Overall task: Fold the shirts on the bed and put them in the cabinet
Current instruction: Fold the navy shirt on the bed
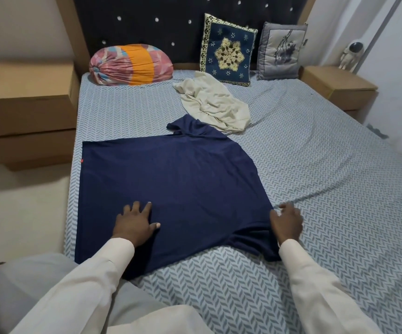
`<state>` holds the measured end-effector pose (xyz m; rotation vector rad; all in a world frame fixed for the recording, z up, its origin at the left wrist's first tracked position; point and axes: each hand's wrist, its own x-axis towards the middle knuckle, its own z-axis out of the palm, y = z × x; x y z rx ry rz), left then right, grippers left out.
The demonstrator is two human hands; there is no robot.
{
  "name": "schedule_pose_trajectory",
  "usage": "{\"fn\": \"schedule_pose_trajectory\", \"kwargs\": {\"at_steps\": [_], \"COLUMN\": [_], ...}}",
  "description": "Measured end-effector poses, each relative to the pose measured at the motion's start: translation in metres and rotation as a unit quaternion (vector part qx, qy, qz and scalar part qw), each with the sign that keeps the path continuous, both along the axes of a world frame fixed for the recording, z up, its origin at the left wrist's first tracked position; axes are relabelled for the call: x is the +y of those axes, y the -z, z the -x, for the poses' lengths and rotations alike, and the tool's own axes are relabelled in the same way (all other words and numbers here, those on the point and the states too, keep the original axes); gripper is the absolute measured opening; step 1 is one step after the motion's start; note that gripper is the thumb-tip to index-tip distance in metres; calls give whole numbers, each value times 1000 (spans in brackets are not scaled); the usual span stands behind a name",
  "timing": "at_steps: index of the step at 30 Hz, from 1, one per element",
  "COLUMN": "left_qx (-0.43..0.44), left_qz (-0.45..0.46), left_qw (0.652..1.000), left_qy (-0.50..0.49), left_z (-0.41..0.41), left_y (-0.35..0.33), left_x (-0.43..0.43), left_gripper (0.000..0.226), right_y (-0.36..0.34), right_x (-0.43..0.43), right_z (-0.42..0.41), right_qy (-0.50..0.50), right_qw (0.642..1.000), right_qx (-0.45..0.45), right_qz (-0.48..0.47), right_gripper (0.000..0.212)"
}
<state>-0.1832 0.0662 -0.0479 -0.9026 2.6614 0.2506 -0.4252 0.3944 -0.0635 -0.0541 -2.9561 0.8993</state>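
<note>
Head view: A navy shirt [171, 184] lay spread flat on the left half of the bed [327, 179], one sleeve pointing toward the headboard. The left hand [135, 225] pressed on its near part, grip wide, fingers straight and spread. The right hand [287, 222] sat at the shirt's right edge, fingers curled; whether its grip held fabric could not be told. A crumpled cream shirt [212, 102] lay beyond, just beside the navy sleeve, near a blue patterned cushion [227, 53].
</note>
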Motion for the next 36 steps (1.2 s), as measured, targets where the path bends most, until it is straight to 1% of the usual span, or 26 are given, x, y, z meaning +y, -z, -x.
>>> {"fn": "schedule_pose_trajectory", "kwargs": {"at_steps": [2, 4, 5, 6, 7, 10, 11, 12, 14, 16, 17, 18, 21, 22, 23, 24, 25, 26, 28, 29, 30, 31, 33, 34, 35, 36], "left_qx": [10, 1, -11, -22, -29, -5, 3, 9, 12, 4, -3, -11, -24, -25, -26, -27, -31, -39, -68, -84, -96, -103, -106, -106, -107, -109], "left_qz": [-19, -39, -36, -25, -10, 33, 44, 53, 53, 32, 14, -2, -33, -39, -44, -45, -51, -62, -80, -77, -69, -60, -54, -55, -55, -57], "left_qw": [1000, 999, 999, 999, 1000, 999, 999, 998, 998, 999, 999, 999, 999, 998, 998, 998, 997, 996, 992, 991, 991, 991, 991, 991, 991, 991], "left_qy": [-3, -3, -2, -1, -1, -22, -29, -33, -35, -32, -30, -31, -32, -32, -34, -35, -40, -49, -65, -66, -61, -55, -53, -55, -54, -56], "left_z": [10, 21, 24, 30, 33, 48, 54, 61, 75, 88, 94, 97, 105, 109, 114, 118, 124, 129, 137, 141, 144, 147, 151, 153, 154, 155], "left_y": [2, 7, 8, 10, 10, 8, 8, 7, 6, 5, 5, 5, 6, 6, 5, 3, 2, 1, -3, -4, -5, -6, -3, -2, -2, -1], "left_x": [-2, -6, -7, -10, -11, -22, -27, -31, -39, -48, -54, -58, -75, -83, -91, -97, -106, -114, -126, -128, -130, -129, -132, -133, -133, -134], "left_gripper": [81, 83, 83, 82, 81, 79, 79, 79, 80, 82, 84, 87, 97, 100, 103, 107, 111, 115, 124, 128, 130, 131, 133, 134, 135, 136], "right_y": [5, 9, 11, 12, 12, 7, 8, 8, 11, 14, 16, 16, 14, 13, 13, 12, 11, 13, 15, 16, 17, 18, 15, 13, 10, 8], "right_x": [-31, -62, -73, -82, -84, -88, -95, -105, -131, -152, -158, -159, -158, -165, -174, -185, -200, -214, -235, -242, -247, -250, -261, -268, -274, -284], "right_z": [4, 9, 12, 19, 26, 53, 60, 64, 70, 80, 90, 101, 130, 137, 143, 145, 147, 150, 154, 161, 171, 182, 202, 210, 215, 219], "right_qy": [-129, -244, -277, -283, -255, -72, -48, -58, -153, -253, -262, -237, -93, -67, -63, -87, -142, -218, -356, -387, -387, -364, -282, -245, -231, -251], "right_qw": [991, 968, 955, 947, 949, 982, 986, 987, 976, 952, 946, 950, 975, 977, 978, 978, 973, 960, 917, 899, 895, 901, 924, 932, 935, 931], "right_qx": [36, 7, -16, -29, -38, -47, -35, -11, 31, 16, 1, -12, -37, -29, -7, 20, 43, 49, 7, -18, -29, -32, -33, -25, -3, 27], "right_qz": [-3, -57, -105, -152, -181, -167, -158, -151, -150, -173, -191, -204, -199, -200, -197, -188, -177, -168, -181, -203, -221, -233, -257, -267, -270, -262], "right_gripper": [33, 38, 39, 39, 40, 43, 43, 41, 37, 34, 35, 36, 41, 41, 40, 39, 37, 36, 39, 42, 45, 47, 50, 49, 46, 41]}}
